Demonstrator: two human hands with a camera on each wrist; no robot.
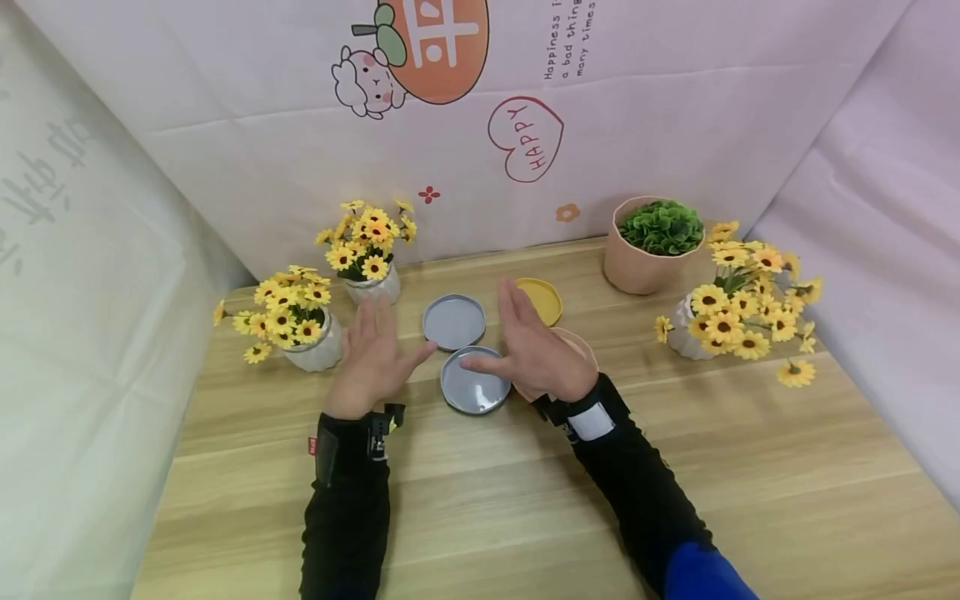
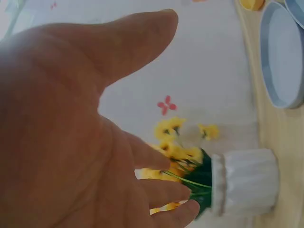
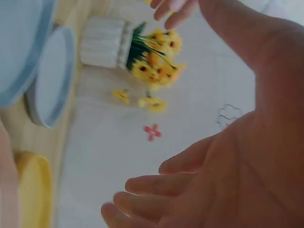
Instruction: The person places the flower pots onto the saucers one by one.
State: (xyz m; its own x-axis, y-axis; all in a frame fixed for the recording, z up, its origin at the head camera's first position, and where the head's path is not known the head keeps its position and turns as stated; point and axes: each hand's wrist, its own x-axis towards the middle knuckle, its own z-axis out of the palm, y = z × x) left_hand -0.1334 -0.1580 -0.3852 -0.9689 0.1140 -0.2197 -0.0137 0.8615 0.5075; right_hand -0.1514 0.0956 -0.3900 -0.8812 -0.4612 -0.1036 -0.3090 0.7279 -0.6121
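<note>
My left hand [image 1: 369,357] is held over the table with straight fingers and the thumb spread, holding nothing. It is nearest to the back-left white pot of yellow flowers [image 1: 372,282]. My right hand [image 1: 542,352], also empty with straight fingers, hovers over the plates. Two round blue-grey plates lie between the hands, a rear one [image 1: 454,322] and a front one [image 1: 474,390]. The right thumb overlaps the front plate in the head view. Beyond the right fingers lies a yellow plate [image 1: 544,302]. A pink plate [image 1: 579,343] is mostly hidden under the right hand.
Another white pot of yellow flowers [image 1: 315,346] stands at the left, and a third [image 1: 686,329] at the right. A pink pot with a green plant [image 1: 637,267] stands at the back right. A white printed cloth [image 1: 285,183] hangs behind the wooden table [image 1: 465,508].
</note>
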